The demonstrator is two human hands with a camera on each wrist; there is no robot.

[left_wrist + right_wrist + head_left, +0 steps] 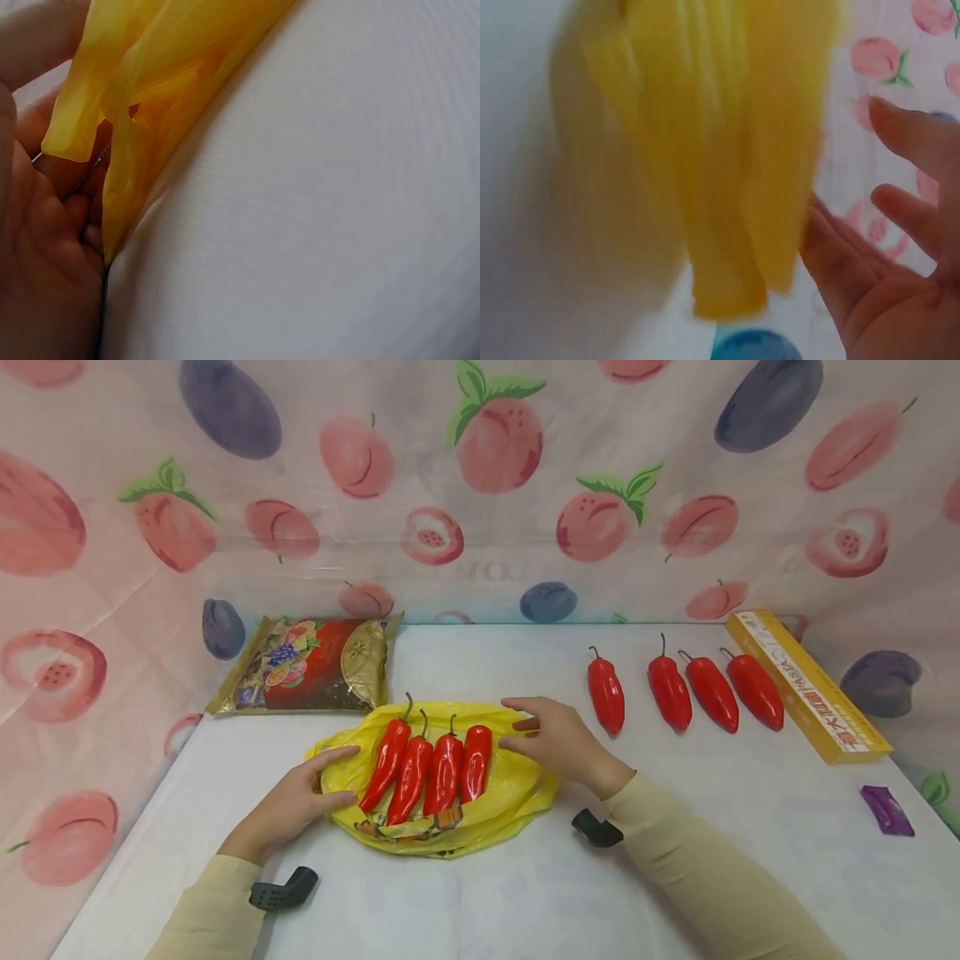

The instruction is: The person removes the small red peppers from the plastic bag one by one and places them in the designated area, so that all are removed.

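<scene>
A yellow plastic bag [517, 806] lies on the white table with several red peppers [444, 772] side by side on it, their lower ends behind its front fold. My left hand [296, 802] is at the bag's left end, thumb and fingers apart and touching the plastic. In the left wrist view, the loose bag end [124, 165] hangs in front of the palm. My right hand [558, 743] reaches to the right end, its fingers spread at the bag's edge. The right wrist view shows these fingers [904, 139] apart beside the yellow plastic [727, 187], holding nothing.
More red peppers [712, 693] lie in a row at the back right, next to a yellow pasta box [810, 689]. A small purple packet [887, 811] is near the right edge. A gold and red food bag [315, 664] lies at the back left.
</scene>
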